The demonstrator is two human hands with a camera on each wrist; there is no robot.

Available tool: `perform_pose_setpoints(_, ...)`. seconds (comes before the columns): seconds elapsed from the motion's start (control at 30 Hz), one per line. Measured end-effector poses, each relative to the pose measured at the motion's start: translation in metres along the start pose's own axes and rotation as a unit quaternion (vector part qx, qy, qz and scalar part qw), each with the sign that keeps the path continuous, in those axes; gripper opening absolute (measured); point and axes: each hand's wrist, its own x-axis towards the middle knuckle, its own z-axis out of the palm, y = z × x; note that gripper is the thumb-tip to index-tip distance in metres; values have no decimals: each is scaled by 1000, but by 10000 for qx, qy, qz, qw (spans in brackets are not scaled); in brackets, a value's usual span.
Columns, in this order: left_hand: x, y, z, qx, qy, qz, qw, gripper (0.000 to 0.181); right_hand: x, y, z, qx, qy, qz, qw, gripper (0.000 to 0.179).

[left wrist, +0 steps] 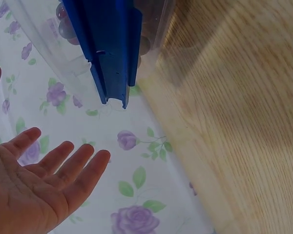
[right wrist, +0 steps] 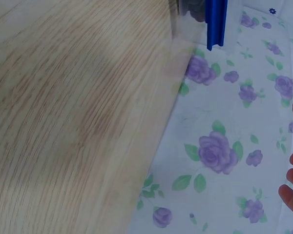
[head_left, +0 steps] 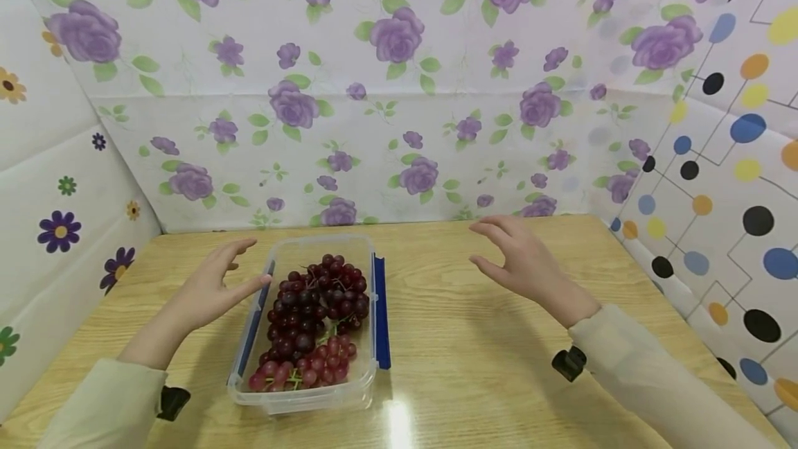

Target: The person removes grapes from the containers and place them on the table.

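Observation:
A clear plastic container (head_left: 361, 393) stands on the table, left of centre, with dark red grapes (head_left: 299, 317) and a bunch of lighter red grapes (head_left: 324, 366) inside. Blue locking flaps hang along its sides; the right flap (head_left: 382, 314) is folded outward. My left hand (head_left: 215, 286) is held beside the container's left side, fingers spread and thumb pointing toward the rim. In the left wrist view its palm and relaxed fingers hold nothing. Well to the right of the container, my right hand (head_left: 520, 262) hovers over the table with fingers loosely bent and nothing in them.
The wooden table (head_left: 436, 366) meets a wall covering with purple roses (head_left: 399, 37) at the back. A sheet with coloured dots (head_left: 748, 128) hangs at the right, and a flower-printed sheet (head_left: 59, 231) at the left. Each wrist carries a black strap device.

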Motion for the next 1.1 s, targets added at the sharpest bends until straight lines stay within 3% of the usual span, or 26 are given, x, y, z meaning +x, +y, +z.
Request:
perform_pose_setpoints(0.37, 2, -7, -3, -262, -152, -41, 9995, 76, 6, -12, 7, 812, 92, 72, 9966, 46)
perform_pose_setpoints(0.67, 1, -5, 2, -281, -209, 47, 9994, 78, 14, -26, 12, 1045, 63, -28, 9945, 48)
perform_pose_setpoints(0.9, 0, -3, 4, -386, -269, 164, 9988, 78, 17, -37, 13, 1354, -104, -3, 9907, 49)
perform_pose_setpoints(1.1, -1, 1, 7, -435, -330, 13, 9985, 81, 22, -48, 12, 1456, -320, -62, 9888, 50)
